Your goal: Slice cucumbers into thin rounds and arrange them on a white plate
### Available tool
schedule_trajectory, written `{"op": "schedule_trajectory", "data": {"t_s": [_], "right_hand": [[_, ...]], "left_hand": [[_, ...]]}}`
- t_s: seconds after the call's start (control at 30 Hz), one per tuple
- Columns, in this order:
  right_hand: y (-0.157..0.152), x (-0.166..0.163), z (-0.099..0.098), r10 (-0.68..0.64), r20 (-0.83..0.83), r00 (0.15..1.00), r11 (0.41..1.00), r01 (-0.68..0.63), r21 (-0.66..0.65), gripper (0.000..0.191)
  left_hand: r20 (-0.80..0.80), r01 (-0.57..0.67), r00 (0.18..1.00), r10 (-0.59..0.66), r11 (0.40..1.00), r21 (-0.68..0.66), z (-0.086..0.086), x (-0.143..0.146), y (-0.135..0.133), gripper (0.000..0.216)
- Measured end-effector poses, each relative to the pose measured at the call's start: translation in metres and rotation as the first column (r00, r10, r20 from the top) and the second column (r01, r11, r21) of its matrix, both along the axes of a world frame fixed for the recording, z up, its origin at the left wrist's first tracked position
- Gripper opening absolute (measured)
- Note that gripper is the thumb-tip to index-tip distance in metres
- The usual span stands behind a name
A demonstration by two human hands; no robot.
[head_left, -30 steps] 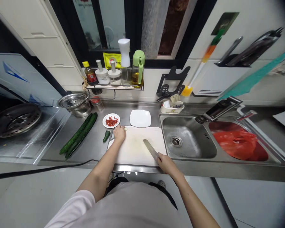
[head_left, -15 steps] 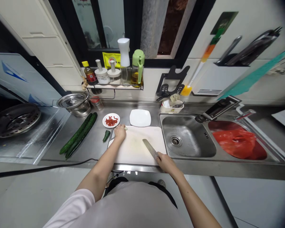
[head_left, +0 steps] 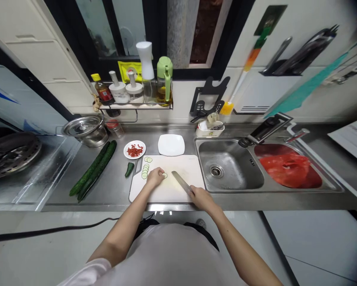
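My left hand [head_left: 156,177] is over the left half of the white cutting board [head_left: 157,194]. Its fingers pinch a pale cucumber slice [head_left: 164,175]. Several other cucumber slices [head_left: 145,171] lie in an overlapping row by the board's left side, with more near its upper left corner. My right hand [head_left: 200,197] grips a kitchen knife [head_left: 181,181] by its handle, the blade angled up and left over the board. A short dark green cucumber end [head_left: 129,169] rests on the counter just left of the board.
Two whole cucumbers [head_left: 93,171] lie on the left. Behind the board are a small plate [head_left: 143,144] of chopped red pieces and a white dish [head_left: 171,145]. To the right is the steel sink [head_left: 240,174], with a red bag [head_left: 285,169] in its second basin.
My left hand has moved from the board's upper left corner toward its middle, uncovering the cucumber slices there. The knife stays over the board in my right hand. The camera view has shifted slightly.
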State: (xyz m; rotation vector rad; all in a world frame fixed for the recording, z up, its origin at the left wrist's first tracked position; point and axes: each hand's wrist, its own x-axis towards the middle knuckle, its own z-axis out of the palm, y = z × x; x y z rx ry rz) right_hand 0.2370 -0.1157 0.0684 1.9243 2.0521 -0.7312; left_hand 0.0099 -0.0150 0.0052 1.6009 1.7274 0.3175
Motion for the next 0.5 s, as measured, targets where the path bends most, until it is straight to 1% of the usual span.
{"op": "schedule_trajectory", "data": {"t_s": [0.13, 0.2, 0.5], "right_hand": [[-0.001, -0.008, 0.000, 0.041, 0.025, 0.999, 0.999, -0.041, 0.006, 0.028], [-0.001, -0.013, 0.001, 0.062, 0.032, 0.998, 0.998, -0.062, 0.003, 0.028], [0.000, -0.031, -0.003, 0.104, 0.040, 0.994, 0.994, -0.105, 0.014, 0.026]], "left_hand": [[-0.115, 0.021, 0.993, -0.010, 0.996, 0.091, 0.001, 0.001, -0.004, 0.015], [-0.139, 0.018, 0.990, -0.003, 0.994, 0.111, 0.000, -0.001, -0.003, 0.015], [-0.153, -0.054, 0.986, 0.063, 0.996, 0.068, -0.002, -0.004, 0.000, 0.019]]}}
